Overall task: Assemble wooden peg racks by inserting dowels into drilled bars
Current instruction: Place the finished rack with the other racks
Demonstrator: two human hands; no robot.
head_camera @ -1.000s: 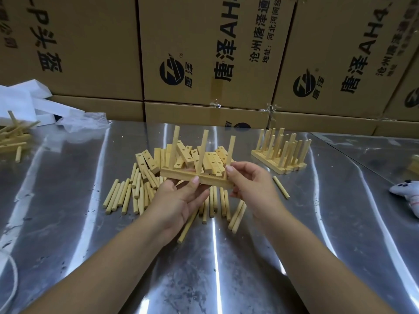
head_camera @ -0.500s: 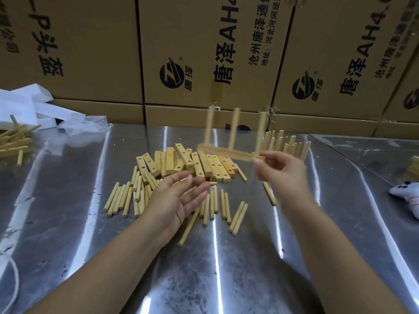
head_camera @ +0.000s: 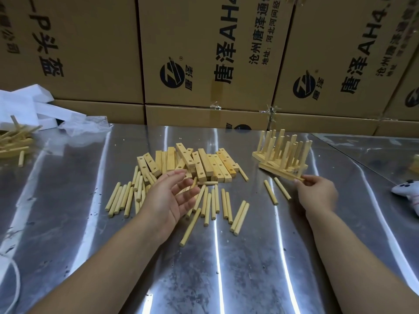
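A heap of drilled wooden bars lies in the middle of the steel table. Loose dowels are scattered in front of and left of it. My left hand hovers palm-up over the dowels, fingers relaxed, holding nothing. At the right stands a cluster of finished peg racks. My right hand pinches the near end of the newest rack's bar, which leans tilted against that cluster with its pegs pointing up.
Cardboard boxes wall off the table's far edge. White foam pieces and more wooden sticks sit at the far left. A white plush toy lies at the right edge. A white cord curls at lower left.
My right hand carried the finished rack from the centre to the right and set it down against the cluster. My left hand let go of it and stayed over the dowels.
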